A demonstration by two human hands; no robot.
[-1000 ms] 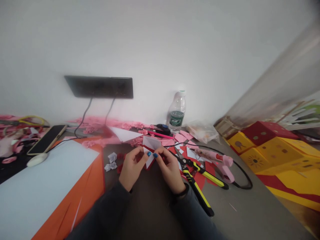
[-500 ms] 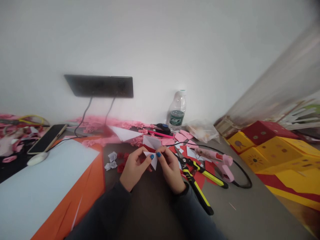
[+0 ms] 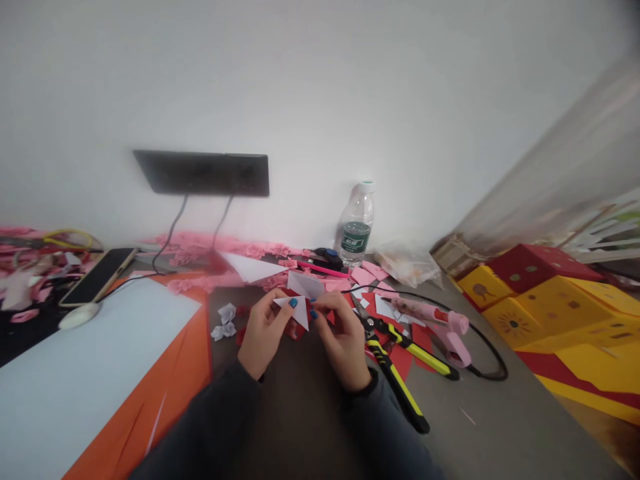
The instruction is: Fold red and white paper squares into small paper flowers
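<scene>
A small folded piece of white paper (image 3: 301, 316), pointed like a triangle, is pinched between the thumb and fingers of my left hand (image 3: 263, 331). My right hand (image 3: 344, 339) is at the paper's right edge, thumb and index fingertips drawn close together; what they grip, if anything, is too small to make out. Red paper pieces show behind the folded paper, partly covered by my fingers. Just beyond my hands stands a creased white paper (image 3: 305, 285). Small crumpled white paper flowers (image 3: 224, 321) lie left of my left hand, with red ones partly hidden beside them.
Yellow-and-black shears (image 3: 400, 377) lie open on red scraps at right, near a pink glue gun (image 3: 440, 323) with a black cord. A water bottle (image 3: 357, 227) stands by the wall. Large white sheets (image 3: 110, 347) and a phone (image 3: 97, 277) are left; yellow boxes (image 3: 560, 307) stand right.
The folded white paper has turned and shows a wider face. My right fingertips have shifted from its top to its right edge. The view has moved slightly.
</scene>
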